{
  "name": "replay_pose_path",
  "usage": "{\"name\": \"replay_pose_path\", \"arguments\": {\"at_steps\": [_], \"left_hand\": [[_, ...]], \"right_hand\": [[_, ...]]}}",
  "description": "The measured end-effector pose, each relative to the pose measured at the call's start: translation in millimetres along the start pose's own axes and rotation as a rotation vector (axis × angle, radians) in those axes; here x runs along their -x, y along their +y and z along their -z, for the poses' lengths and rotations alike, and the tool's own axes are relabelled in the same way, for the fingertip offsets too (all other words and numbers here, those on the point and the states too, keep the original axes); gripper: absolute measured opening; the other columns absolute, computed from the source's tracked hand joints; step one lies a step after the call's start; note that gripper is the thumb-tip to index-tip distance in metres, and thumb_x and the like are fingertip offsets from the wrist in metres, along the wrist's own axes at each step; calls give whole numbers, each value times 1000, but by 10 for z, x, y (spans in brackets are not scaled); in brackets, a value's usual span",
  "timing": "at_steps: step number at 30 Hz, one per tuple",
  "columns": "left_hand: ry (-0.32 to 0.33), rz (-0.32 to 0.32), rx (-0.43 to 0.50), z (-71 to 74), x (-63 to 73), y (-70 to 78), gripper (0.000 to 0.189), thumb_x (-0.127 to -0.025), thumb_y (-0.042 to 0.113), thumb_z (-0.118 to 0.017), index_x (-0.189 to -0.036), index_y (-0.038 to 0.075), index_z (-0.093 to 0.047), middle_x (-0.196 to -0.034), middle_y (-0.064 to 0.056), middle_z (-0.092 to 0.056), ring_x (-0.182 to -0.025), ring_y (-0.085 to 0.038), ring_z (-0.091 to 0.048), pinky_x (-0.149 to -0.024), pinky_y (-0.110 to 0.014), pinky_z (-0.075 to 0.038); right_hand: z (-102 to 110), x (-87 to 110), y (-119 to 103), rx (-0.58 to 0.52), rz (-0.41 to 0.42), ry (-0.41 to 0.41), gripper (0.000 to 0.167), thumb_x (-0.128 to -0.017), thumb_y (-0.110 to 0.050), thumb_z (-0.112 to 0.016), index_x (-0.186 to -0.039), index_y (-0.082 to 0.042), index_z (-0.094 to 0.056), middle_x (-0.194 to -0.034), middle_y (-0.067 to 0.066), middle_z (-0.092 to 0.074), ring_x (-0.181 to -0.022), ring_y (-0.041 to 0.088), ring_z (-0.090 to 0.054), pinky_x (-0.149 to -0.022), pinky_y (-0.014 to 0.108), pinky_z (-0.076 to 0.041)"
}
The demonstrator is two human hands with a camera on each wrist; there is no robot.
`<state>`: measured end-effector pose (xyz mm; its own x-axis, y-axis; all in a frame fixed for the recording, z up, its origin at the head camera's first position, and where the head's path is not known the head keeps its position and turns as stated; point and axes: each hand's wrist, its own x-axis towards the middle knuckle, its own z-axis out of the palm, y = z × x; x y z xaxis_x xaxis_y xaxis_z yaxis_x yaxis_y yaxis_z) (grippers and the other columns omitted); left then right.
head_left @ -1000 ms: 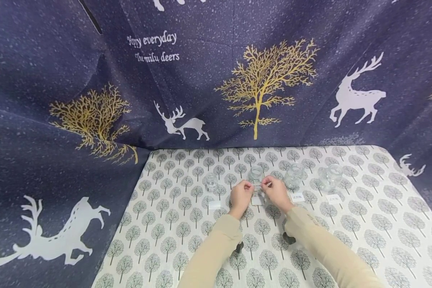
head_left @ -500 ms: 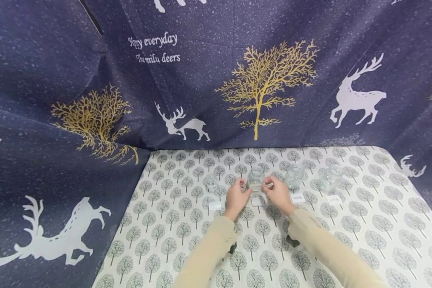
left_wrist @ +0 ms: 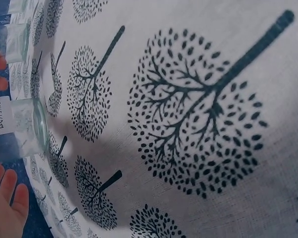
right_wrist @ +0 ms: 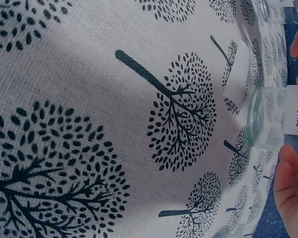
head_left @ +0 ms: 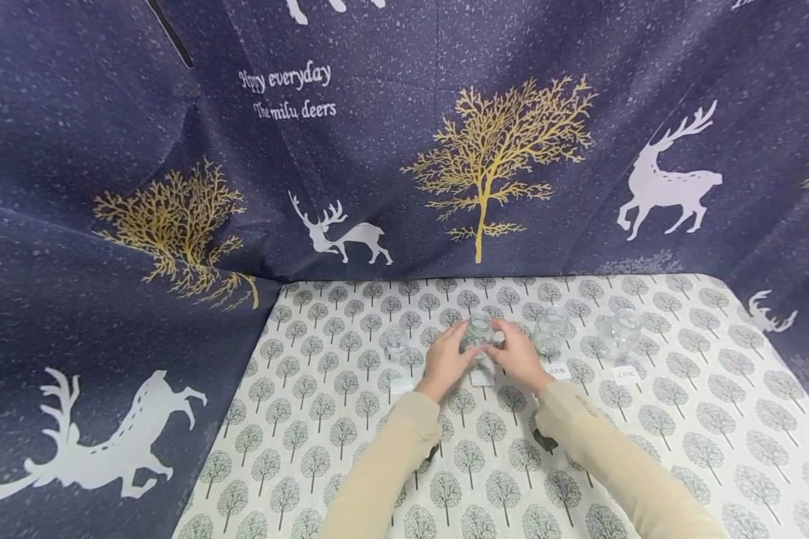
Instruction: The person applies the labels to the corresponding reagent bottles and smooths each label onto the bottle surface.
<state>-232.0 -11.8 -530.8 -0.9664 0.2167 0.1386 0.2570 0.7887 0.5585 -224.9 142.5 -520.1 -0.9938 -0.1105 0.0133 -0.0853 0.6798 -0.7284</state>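
Note:
A clear glass jar (head_left: 480, 334) stands upright between my hands at the middle of the table. Both hands hold it: my left hand (head_left: 445, 363) cups its left side, my right hand (head_left: 520, 359) its right. The thumbs meet across its front, low on the glass. On that front face sits a white label (right_wrist: 297, 110) with dark Chinese characters, also visible in the left wrist view. Part of the label and the jar's upper half fall outside both wrist views. Left fingers (left_wrist: 10, 183) show beside the glass there.
Left of my hands stands a smaller glass vessel (head_left: 395, 341). Two more glass jars (head_left: 551, 333) are on the right, the outer jar (head_left: 620, 333) farthest. White cards (head_left: 625, 374) lie in front of the vessels, including a blank-looking card (head_left: 483, 376). The tree-patterned tablecloth (head_left: 337, 442) covers the table.
Both hands pinched a small strip at the jar's front; the left let go and moved to the jar's left side. Now both wrap the jar, thumbs together in front.

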Motion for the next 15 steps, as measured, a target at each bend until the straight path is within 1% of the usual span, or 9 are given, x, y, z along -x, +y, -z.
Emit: {"name": "replay_pose_path", "arguments": {"at_steps": [4, 6, 8, 11, 13, 15], "left_hand": [[17, -22, -48, 4, -5, 0, 60, -80, 44, -55, -133, 19, -39, -134, -3, -45, -120, -24, -46, -100, -41, -36], [24, -38, -72, 14, -8, 2, 59, -80, 43, -55, -132, 19, -40, -131, -2, -49, -114, -21, -51, -96, -38, -40], [32, -53, -102, 34, -13, 6, 56, -80, 40, -56, -130, 20, -42, -123, 0, -55, -102, -17, -57, -89, -33, -46], [36, -80, -156, 73, -25, 10, 52, -80, 35, -58, -128, 23, -45, -112, 1, -62, -85, -14, -60, -77, -28, -49], [30, -92, -190, 97, -35, 9, 50, -80, 34, -59, -128, 25, -45, -108, 2, -64, -81, -14, -61, -75, -27, -49], [22, -103, -230, 110, -46, -2, 49, -81, 34, -58, -128, 26, -45, -109, 3, -64, -81, -14, -62, -75, -28, -50]], "right_hand": [[-2, -5, 15, 19, 22, 12, 58, -80, -23, -63, -130, -9, -37, -125, 15, -48, -83, 22, -59, -63, 27, -50], [1, -2, 26, 25, 39, 22, 56, -81, -21, -62, -130, -9, -39, -124, 15, -50, -83, 23, -59, -65, 30, -51], [4, -3, 44, 33, 53, 32, 53, -81, -19, -61, -129, -10, -40, -123, 14, -51, -82, 22, -59, -65, 30, -51], [7, -7, 77, 39, 73, 45, 50, -82, -16, -61, -128, -12, -42, -121, 13, -53, -79, 21, -59, -65, 30, -50], [9, -8, 94, 39, 85, 49, 49, -82, -16, -60, -128, -12, -43, -121, 13, -54, -77, 20, -59, -63, 29, -50], [16, -5, 101, 34, 97, 52, 48, -82, -15, -60, -128, -11, -44, -121, 13, -54, -76, 20, -59, -62, 28, -49]]}}
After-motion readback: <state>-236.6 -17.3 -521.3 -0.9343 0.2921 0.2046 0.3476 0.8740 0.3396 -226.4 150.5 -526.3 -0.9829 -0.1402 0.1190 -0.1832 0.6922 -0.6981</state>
